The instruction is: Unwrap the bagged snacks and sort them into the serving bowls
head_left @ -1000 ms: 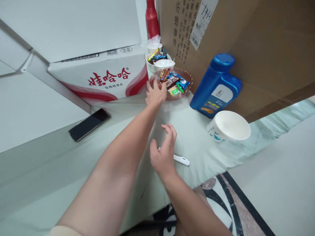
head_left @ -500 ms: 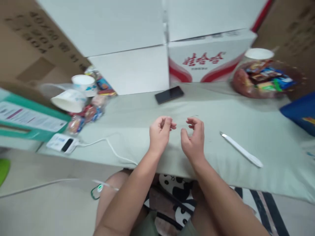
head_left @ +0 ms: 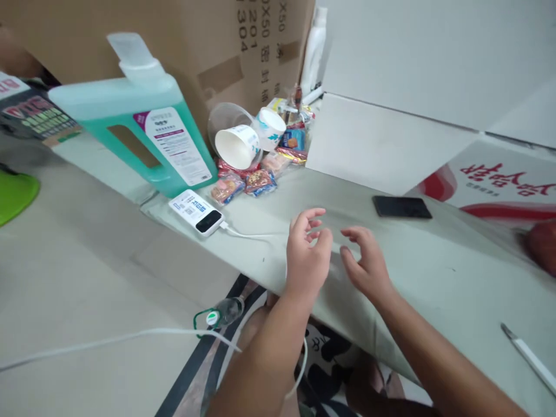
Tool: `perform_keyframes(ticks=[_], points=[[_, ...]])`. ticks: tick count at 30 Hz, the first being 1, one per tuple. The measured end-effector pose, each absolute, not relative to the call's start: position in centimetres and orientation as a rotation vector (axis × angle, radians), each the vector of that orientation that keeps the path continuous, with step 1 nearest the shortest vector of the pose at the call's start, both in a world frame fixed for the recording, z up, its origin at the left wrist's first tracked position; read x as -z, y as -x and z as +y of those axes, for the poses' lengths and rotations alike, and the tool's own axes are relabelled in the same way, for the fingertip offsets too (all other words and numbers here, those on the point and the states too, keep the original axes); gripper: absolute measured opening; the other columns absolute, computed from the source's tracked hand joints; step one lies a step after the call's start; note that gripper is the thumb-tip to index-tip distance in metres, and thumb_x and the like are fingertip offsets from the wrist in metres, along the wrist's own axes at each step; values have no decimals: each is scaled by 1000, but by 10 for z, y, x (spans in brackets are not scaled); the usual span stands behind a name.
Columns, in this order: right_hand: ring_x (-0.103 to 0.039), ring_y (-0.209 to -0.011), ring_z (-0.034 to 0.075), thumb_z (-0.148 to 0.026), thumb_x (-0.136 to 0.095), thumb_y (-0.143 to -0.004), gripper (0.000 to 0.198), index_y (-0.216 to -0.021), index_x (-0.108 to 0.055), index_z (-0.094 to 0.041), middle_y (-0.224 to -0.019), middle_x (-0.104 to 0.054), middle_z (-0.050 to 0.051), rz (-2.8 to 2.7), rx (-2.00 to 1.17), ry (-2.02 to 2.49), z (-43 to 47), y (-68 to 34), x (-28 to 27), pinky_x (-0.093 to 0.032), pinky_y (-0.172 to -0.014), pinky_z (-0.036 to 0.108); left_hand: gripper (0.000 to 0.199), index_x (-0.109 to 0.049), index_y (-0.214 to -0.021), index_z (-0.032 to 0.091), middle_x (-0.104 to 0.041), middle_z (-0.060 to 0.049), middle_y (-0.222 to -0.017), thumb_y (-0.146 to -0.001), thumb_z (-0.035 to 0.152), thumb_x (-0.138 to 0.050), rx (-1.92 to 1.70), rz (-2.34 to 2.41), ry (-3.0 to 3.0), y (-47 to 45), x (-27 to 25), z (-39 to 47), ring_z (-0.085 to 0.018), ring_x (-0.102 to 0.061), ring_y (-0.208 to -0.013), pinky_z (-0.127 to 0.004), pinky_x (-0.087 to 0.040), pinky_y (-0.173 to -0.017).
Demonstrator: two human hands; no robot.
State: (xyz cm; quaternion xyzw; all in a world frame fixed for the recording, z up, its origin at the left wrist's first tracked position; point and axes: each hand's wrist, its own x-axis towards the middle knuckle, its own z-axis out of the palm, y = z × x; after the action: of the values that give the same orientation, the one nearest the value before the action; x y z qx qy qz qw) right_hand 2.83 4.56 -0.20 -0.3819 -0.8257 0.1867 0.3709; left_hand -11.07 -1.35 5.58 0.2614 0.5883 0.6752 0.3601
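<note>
"Cable first: how much of it do you lose?"

"Its far run disappears behind your left hand, so you cannot tell whether it joins the white cord at eight o'clock. At four o'clock your view cuts off the white-handled knife, and just past three a dark-red thing is too blurred to name."

"What shifts from half a second ago?"

"Your view swings left. The green jug, cropped then, now shows nearly whole at ten o'clock, while the knife, whole then, loses its handle's end. Your left fingers, pinched together then, part loosely."

"And your grip?"

"Released on both sides: your left hand curls with its thumb apart, and your right hand shows bare space between thumb and forefinger."

"How do the things nearest you look?"

"The cable is thin and white, plugged into a white power bank with blue lettering and a black display, flat at nine o'clock near the cloth's edge. Your dark phone lies flat at three o'clock, beyond your right hand. Two paper cups lean together at eleven, beside wrapped snacks."
</note>
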Motion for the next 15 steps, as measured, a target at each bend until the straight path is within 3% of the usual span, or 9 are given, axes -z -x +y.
perform_keyframes(ticks=[2, 5, 8, 11, 15], points=[[-65, -103, 26, -19, -50, -86, 34, -117, -63, -24, -110, -67, 10, -2239, -451, 884, 73, 20, -20, -55, -90, 46, 30, -67, -110, 25, -64, -8, -127, -83, 15, -59, -1776, 1509, -562, 125, -53, -13, -21, -62, -115, -34, -53, -95], [-67, -97, 27, -14, -51, -83, 64, -144, -54, -31, -119, -68, 11, -2568, -394, 960, 112, 103, -51, -56, -81, 44, 31, -65, -112, 25, -62, -8, -129, -84, 15, -58, -1841, 1498, -488, 139, -49, -13, -22, -59, -121, -37, -50, -102], [-68, -93, 29, -8, -55, -82, 82, -156, -39, -38, -101, -73, 8, -2844, -230, 1019, 141, 179, -68, -55, -84, 49, 32, -63, -114, 26, -62, -9, -125, -85, 15, -56, -1937, 1528, -527, 146, -46, -14, -23, -57, -122, -39, -48, -105], [-67, -106, 34, -8, -62, -79, 81, -153, -44, -34, -111, -72, 11, -2949, -47, 1057, 157, 228, -73, -52, -90, 54, 31, -62, -114, 26, -61, -9, -123, -86, 16, -56, -1960, 1526, -599, 149, -45, -15, -24, -57, -119, -41, -49, -103], [-62, -117, 36, -14, -53, -86, 56, -142, -57, -21, -131, -64, 16, -2874, -39, 1144, 166, 235, -76, -51, -91, 53, 30, -62, -111, 26, -62, -10, -120, -85, 15, -55, -1942, 1494, -566, 147, -46, -16, -24, -58, -117, -41, -49, -100]])
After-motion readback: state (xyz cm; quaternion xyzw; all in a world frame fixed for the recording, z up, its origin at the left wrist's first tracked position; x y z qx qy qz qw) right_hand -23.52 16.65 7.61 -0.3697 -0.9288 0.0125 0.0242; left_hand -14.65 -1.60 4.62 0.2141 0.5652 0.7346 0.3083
